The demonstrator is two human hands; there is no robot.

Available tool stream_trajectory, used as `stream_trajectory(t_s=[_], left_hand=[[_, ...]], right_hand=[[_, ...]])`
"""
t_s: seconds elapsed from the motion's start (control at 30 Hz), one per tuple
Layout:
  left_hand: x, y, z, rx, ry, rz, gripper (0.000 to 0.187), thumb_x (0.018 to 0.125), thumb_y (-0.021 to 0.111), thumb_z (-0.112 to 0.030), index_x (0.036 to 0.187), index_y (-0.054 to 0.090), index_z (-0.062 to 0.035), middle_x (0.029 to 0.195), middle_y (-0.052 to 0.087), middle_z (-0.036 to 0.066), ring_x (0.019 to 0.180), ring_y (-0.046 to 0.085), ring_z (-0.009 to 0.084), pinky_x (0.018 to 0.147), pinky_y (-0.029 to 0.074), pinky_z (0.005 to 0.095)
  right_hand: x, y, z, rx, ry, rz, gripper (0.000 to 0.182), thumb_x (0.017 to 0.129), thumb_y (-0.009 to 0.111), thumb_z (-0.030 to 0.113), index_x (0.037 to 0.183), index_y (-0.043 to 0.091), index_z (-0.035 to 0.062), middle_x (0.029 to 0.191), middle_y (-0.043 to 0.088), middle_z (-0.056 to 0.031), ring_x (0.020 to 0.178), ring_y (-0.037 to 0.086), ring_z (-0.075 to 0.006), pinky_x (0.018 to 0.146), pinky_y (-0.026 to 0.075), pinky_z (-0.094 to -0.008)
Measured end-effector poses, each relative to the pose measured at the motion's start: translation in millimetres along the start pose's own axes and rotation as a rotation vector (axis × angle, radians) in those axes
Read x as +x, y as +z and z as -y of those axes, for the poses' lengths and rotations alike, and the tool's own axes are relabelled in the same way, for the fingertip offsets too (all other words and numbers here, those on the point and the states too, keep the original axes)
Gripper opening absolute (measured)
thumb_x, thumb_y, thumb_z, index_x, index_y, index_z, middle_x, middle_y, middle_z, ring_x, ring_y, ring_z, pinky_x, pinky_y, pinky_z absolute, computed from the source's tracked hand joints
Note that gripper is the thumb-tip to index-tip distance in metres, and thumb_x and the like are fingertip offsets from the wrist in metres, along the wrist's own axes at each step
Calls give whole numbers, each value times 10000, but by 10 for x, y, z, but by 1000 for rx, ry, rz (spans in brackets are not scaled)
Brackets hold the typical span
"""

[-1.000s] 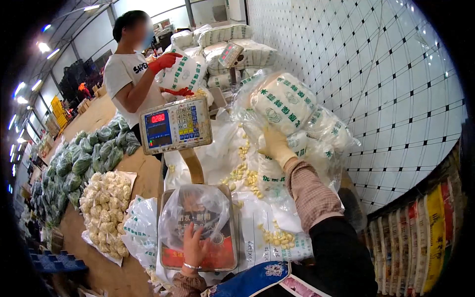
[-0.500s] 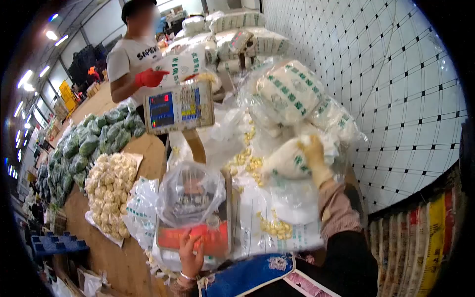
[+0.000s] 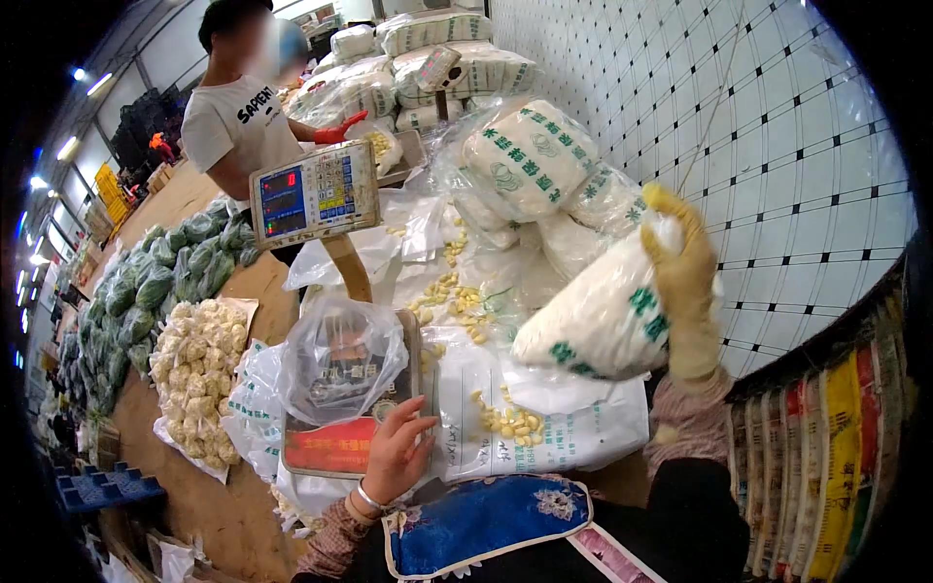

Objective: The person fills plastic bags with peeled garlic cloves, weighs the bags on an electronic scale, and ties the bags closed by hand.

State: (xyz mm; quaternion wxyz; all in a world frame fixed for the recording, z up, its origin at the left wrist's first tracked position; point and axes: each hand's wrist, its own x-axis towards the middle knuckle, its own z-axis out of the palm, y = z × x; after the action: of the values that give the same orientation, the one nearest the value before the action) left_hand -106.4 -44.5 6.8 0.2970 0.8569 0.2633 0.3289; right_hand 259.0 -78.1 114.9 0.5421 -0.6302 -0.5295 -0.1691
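The white sack (image 3: 607, 316), printed with green characters, is raised in the air at the right of the view, above the sheet-covered table (image 3: 544, 442) and clear of it. The right hand (image 3: 680, 282), in a yellowish glove, is closed over the sack's upper end and carries its full weight. The sack hangs tilted, its lower end pointing toward the scale.

The left hand (image 3: 394, 452), bare with a bracelet at the wrist, rests with fingers spread on the near edge of the scale platform (image 3: 335, 442). It grips nothing. One clear plastic bag (image 3: 340, 364) stands open on that platform. One display head (image 3: 313, 194) rises on a post behind it, showing a red reading too small to read.

Judged from the layout, the lifted sack is drawn from the stack and has not yet been set down or emptied; the clear bag appears close to empty, so filling and weighing remain.

Counts: one sack in hand; at least three similar sacks in the near stack (image 3: 530, 160) under clear film; further sacks (image 3: 437, 39) piled behind, number not determinable. Loose pale pieces (image 3: 510, 423) lie scattered on the sheet, uncounted. One heap of pale produce (image 3: 199, 374) and one row of bagged greens (image 3: 160, 282) lie to the left. One other person (image 3: 238, 121) in red gloves works beyond the scale.
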Motion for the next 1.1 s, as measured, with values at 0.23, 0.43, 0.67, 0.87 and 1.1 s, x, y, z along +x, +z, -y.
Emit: stream_trajectory(t_s=[0.23,0.43,0.67,0.87,1.1], left_hand=[[183,462,-25,-69,-4,190,343,726,611,-36,1054,514,-58,1116,473,148,956,521,284,772,455,316],[636,1008,-38,-368,-135,240,639,730,632,-63,1277,303,-83,1205,383,152,871,548,205,618,496,269],[1297,1191,-100,-277,-85,213,657,684,700,-163,1221,343,-41,1108,454,136,654,530,156,521,458,239],[1548,1299,-109,-130,-19,233,399,675,685,-110,1010,486,-25,903,468,116,627,523,195,563,445,275],[1020,1174,213,-276,-193,192,126,702,589,18,778,494,-16,696,483,45,601,499,121,533,407,239]], right_hand=[[-1558,793,-186,39,341,483,440,720,608,89,1138,469,77,1108,529,-138,1026,506,-290,850,420,-340],[-1249,499,-52,477,344,770,559,707,649,202,1205,430,72,1116,519,-143,990,521,-279,854,411,-334],[-1284,-310,-593,-220,165,627,566,702,667,243,1187,450,48,1132,511,-132,1020,480,-283,879,380,-349],[-1538,-355,-768,-141,153,631,579,679,655,224,1199,450,71,1181,476,-121,1045,442,-290,921,344,-342],[-1428,-185,-916,-155,15,546,331,657,649,163,969,582,75,948,576,-105,855,520,-276,723,411,-356]])
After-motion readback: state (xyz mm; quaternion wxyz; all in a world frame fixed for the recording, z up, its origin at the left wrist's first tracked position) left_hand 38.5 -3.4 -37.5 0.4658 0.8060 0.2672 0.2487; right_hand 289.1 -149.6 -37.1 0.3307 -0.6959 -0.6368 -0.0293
